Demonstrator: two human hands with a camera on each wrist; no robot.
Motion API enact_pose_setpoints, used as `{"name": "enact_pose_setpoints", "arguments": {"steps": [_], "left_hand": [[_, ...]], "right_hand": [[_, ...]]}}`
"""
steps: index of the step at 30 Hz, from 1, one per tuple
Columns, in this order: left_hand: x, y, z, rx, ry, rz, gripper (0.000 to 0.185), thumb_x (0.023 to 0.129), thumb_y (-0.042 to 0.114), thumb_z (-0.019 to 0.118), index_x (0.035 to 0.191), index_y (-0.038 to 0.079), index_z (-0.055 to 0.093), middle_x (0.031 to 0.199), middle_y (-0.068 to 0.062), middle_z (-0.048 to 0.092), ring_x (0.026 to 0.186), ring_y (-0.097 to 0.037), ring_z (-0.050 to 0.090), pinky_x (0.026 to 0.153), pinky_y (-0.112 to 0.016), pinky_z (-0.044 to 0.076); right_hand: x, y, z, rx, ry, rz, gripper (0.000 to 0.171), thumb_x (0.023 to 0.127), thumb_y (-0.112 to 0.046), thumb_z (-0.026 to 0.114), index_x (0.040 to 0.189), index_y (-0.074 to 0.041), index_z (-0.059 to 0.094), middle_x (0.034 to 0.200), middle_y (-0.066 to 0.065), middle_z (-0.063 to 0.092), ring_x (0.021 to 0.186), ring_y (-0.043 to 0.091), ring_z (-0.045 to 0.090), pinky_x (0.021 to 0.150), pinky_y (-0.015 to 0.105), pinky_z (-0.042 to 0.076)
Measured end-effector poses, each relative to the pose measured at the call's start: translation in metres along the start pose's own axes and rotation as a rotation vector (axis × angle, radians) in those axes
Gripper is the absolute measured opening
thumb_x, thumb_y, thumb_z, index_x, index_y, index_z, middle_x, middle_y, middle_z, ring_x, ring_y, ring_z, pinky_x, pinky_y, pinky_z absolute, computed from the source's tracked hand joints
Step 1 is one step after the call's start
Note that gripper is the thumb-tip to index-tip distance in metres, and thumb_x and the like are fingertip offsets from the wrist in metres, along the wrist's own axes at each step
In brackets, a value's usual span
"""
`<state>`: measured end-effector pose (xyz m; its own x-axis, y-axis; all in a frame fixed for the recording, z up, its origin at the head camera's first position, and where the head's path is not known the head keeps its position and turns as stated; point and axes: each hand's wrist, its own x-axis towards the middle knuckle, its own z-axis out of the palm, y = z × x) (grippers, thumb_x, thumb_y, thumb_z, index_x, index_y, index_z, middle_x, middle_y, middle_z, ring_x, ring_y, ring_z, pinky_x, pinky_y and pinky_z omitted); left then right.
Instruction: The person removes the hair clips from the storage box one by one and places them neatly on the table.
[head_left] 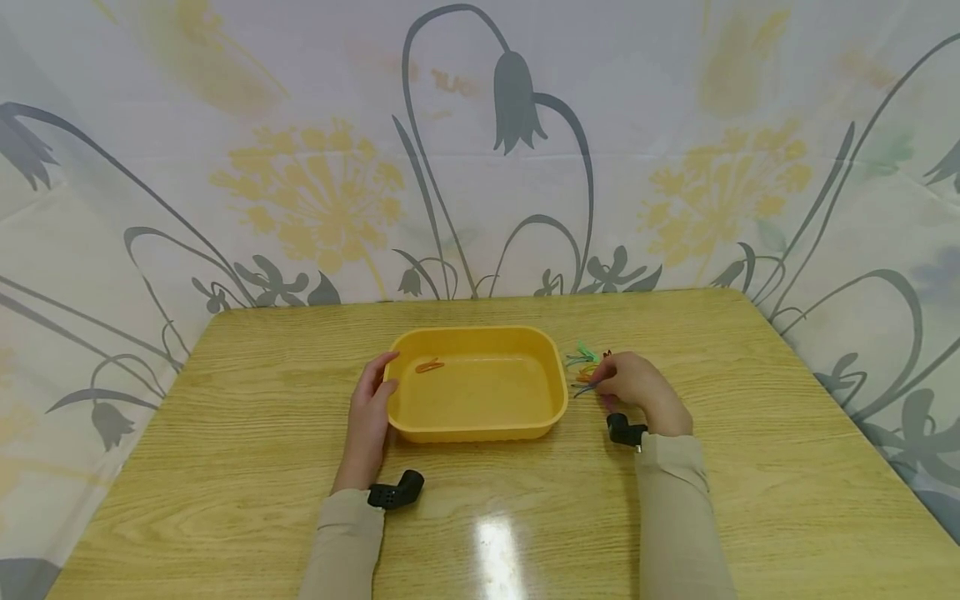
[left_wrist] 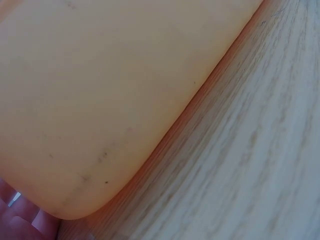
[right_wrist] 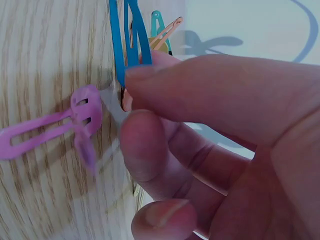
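A yellow plastic basin [head_left: 480,433] stands on the table, an orange hair clip [head_left: 430,366] lying inside near its back left. My left hand [head_left: 366,421] grips the basin's left side, thumb at the rim and fingers along the outer wall. To the right of the basin, my right hand [head_left: 639,390] pinches a blue snap hair clip [right_wrist: 131,42] between thumb and index finger. A pink hair clip [right_wrist: 90,112] lies on the table by that hand. Beyond the fingertips are more clips, including a green one [head_left: 585,353], partly hidden by the hand.
The wooden table [head_left: 225,433] ends at the back against a flower-patterned cloth [head_left: 465,208]. Each wrist carries a small black camera, such as the one on the left wrist [head_left: 396,492]. The basin's wall fills most of the left wrist view.
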<state>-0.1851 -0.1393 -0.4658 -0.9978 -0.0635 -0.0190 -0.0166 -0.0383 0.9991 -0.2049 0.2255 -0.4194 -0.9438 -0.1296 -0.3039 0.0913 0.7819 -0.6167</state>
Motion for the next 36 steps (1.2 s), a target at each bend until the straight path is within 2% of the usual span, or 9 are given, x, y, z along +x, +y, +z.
{"name": "enact_pose_setpoints", "arguments": {"steps": [6,10,13,14,22,28,36], "left_hand": [[-0.001,0.000,0.001,0.003,0.003,-0.004,0.036,0.097,0.011,0.039,0.130,0.020,0.048,0.146,0.006,0.031,0.137,-0.006,0.020,0.112,-0.033,0.022],[-0.001,0.000,0.001,0.012,0.009,-0.012,0.036,0.096,0.011,0.039,0.130,0.021,0.048,0.145,0.008,0.032,0.137,-0.006,0.020,0.112,-0.033,0.022],[-0.001,0.000,0.001,0.013,0.010,-0.018,0.036,0.097,0.011,0.039,0.130,0.022,0.048,0.145,0.009,0.032,0.137,-0.006,0.021,0.112,-0.033,0.023],[-0.001,-0.001,0.001,0.014,0.011,-0.019,0.036,0.097,0.011,0.039,0.130,0.022,0.048,0.145,0.009,0.032,0.137,-0.006,0.021,0.112,-0.033,0.023],[-0.001,-0.001,0.002,-0.006,0.013,-0.005,0.036,0.096,0.011,0.040,0.129,0.022,0.049,0.144,0.010,0.034,0.136,-0.004,0.021,0.112,-0.031,0.021],[-0.001,-0.001,0.002,-0.011,0.013,-0.001,0.036,0.095,0.010,0.040,0.128,0.021,0.049,0.144,0.009,0.034,0.136,-0.004,0.021,0.112,-0.031,0.022],[0.000,-0.001,0.002,-0.007,0.016,-0.001,0.037,0.095,0.010,0.039,0.129,0.020,0.049,0.144,0.009,0.033,0.136,-0.005,0.021,0.112,-0.032,0.023]], "right_hand": [[0.000,0.001,-0.001,-0.014,0.010,-0.001,0.025,0.085,-0.003,0.050,0.107,0.001,0.059,0.071,0.011,0.062,0.057,0.020,0.054,0.066,0.029,0.042],[0.000,0.001,-0.002,-0.061,0.041,-0.012,0.027,0.088,-0.010,0.051,0.112,-0.001,0.059,0.093,0.015,0.064,0.073,0.023,0.055,0.072,0.036,0.045],[0.000,0.001,-0.002,-0.088,0.080,-0.032,0.028,0.092,-0.018,0.050,0.113,-0.002,0.060,0.110,0.017,0.060,0.090,0.026,0.054,0.081,0.043,0.045],[0.000,0.001,-0.002,-0.079,0.087,-0.030,0.029,0.093,-0.020,0.049,0.114,-0.003,0.059,0.112,0.018,0.059,0.091,0.027,0.054,0.082,0.044,0.045],[0.000,-0.002,-0.003,0.008,0.115,-0.052,0.033,0.096,-0.025,0.045,0.119,-0.003,0.056,0.096,0.014,0.061,0.078,0.023,0.056,0.072,0.036,0.045],[0.000,-0.007,-0.003,0.027,0.142,-0.080,0.035,0.097,-0.026,0.044,0.120,-0.003,0.056,0.103,0.015,0.061,0.083,0.025,0.060,0.076,0.040,0.049],[0.003,-0.022,0.000,0.048,0.264,-0.222,0.030,0.097,-0.026,0.044,0.116,-0.008,0.059,0.099,0.013,0.063,0.080,0.023,0.058,0.070,0.034,0.049]]}}
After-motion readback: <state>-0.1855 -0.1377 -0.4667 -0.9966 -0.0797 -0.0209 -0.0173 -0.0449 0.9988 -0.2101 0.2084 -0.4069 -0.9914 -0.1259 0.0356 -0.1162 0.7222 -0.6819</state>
